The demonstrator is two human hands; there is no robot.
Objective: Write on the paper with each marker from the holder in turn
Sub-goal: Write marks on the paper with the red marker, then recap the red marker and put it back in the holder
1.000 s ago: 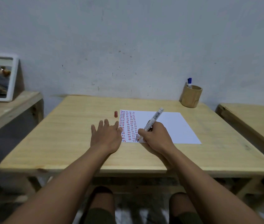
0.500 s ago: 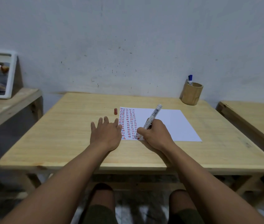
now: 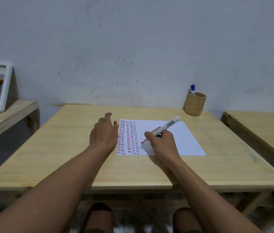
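Pale wooden table [image 3: 149, 169] against scuffed white wall [image 3: 133, 47]; paper [image 3: 166, 132] mid-table.
Right hand [image 3: 162, 144] gripping red marker [image 3: 163, 128], tip down-left on paper, long axis running up-right. Left hand [image 3: 103, 133] unclenched, empty, beside red cap [image 3: 115, 122].

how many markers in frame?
2. One red-tipped marker in the right hand over the paper; one blue-capped marker in the holder. More may be hidden inside.

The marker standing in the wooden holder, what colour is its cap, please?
Blue cap; head view.
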